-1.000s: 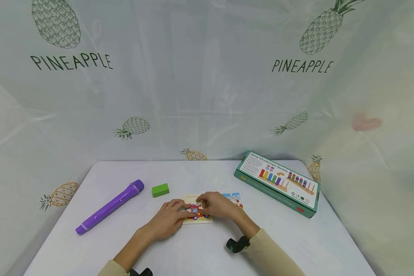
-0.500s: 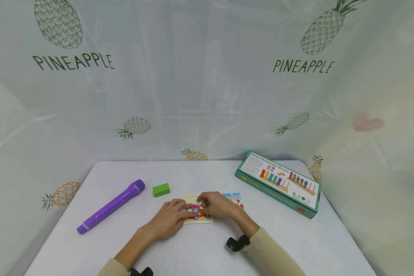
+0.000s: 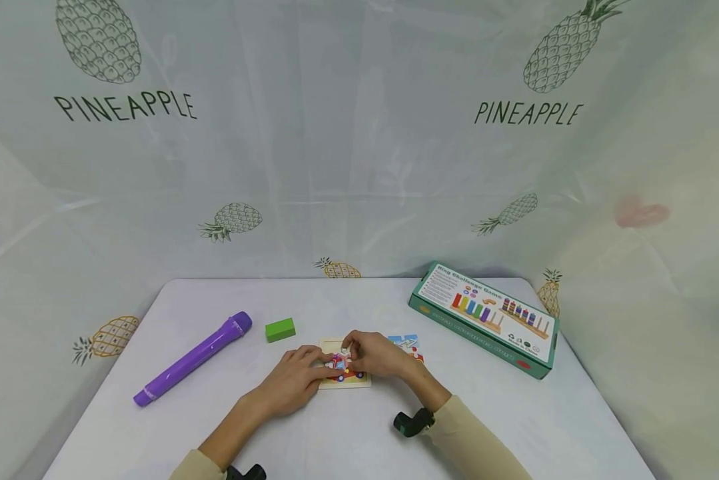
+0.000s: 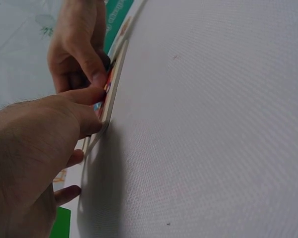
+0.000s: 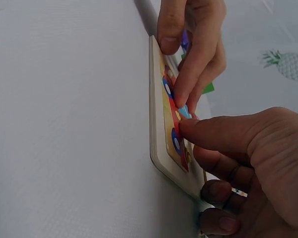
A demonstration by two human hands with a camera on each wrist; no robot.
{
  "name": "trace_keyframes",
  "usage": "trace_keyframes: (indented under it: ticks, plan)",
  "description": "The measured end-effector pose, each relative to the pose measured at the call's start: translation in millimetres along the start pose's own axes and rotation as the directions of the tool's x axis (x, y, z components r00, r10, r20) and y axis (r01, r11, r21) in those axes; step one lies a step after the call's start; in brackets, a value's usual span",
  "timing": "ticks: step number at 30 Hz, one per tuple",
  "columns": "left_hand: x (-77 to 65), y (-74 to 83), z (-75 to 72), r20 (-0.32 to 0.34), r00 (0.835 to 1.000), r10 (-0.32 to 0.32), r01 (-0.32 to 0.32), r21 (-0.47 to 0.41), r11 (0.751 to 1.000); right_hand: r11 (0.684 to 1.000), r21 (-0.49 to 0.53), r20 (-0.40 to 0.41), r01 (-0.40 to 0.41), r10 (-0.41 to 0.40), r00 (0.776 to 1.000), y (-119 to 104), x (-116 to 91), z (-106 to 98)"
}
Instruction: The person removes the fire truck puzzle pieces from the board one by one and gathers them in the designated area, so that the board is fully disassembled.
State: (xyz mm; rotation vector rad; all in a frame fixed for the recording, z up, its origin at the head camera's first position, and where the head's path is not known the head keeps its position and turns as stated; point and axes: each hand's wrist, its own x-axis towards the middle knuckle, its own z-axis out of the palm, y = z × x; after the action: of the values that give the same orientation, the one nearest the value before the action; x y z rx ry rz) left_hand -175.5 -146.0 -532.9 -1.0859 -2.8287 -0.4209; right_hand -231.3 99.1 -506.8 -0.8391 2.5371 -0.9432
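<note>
A small wooden jigsaw puzzle board point(image 3: 359, 385), bearing a red car picture with blue wheels, lies flat on the table between both hands. My left hand point(image 3: 288, 383) rests over its left side, with thumb at the near edge and forefinger pressing on the picture; the other fingers spread beyond it. My right hand point(image 3: 382, 357) pinches a puzzle piece point(image 3: 346, 353) between thumb and forefinger at the picture's upper right. That piece looks slightly tilted, and the fingers hide much of it. In the right wrist view, the thumb point(image 5: 213, 133) and the left forefinger meet closely over the board.
A second puzzle picture point(image 3: 406, 343), blue and red, lies partly behind my right hand. A green block point(image 3: 280, 330) and a purple wand-like toy point(image 3: 194, 360) are at the left. The green game box point(image 3: 484, 320) lies at the back right of the white table point(image 3: 335, 440).
The piece under my right fingertips has tilted, so more pale colour shows above the car. The right fingers have shifted slightly. My left hand stays in place.
</note>
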Motion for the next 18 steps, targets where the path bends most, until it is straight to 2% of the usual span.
trace_keyframes:
  ticks: [18]
  plan:
    - [2.5,1.7,-6.4,0.019,1.0,0.01,-0.01,-0.001,1.0,1.0,0.017,-0.021,0.009,-0.009,1.0,-0.4,1.7,-1.7]
